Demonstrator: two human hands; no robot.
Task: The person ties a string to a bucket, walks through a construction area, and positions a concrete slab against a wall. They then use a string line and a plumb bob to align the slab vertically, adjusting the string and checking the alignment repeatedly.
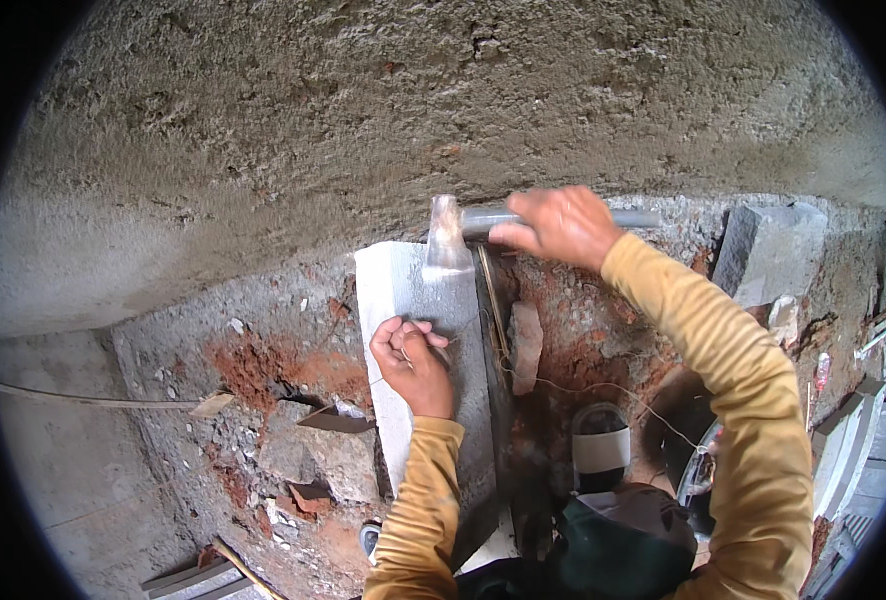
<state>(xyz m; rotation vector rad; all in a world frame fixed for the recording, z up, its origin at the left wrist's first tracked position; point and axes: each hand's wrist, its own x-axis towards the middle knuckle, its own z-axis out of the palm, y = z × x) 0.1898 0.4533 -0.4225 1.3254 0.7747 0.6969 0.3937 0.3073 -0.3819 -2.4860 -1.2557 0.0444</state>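
Note:
My right hand [563, 228] is wrapped round the grey handle of a hammer [635, 218]. The hammer's metal head, smeared by motion, is over the far end of a long pale grey block [463, 390], close to the rough wall. My left hand [413, 365] rests over the block's left half, nearer to me than the hammer head. Its fingers are curled and pressed together; what they hold, if anything, is too small to make out. A thin string [583, 388] runs across the ground on the block's right side.
A rough cement wall [463, 110] rises at the far side. Broken stone [338, 460] and red soil lie left of the block. To the right are a narrow stone piece [525, 345], a large grey block [768, 255] and my sandalled foot [601, 448].

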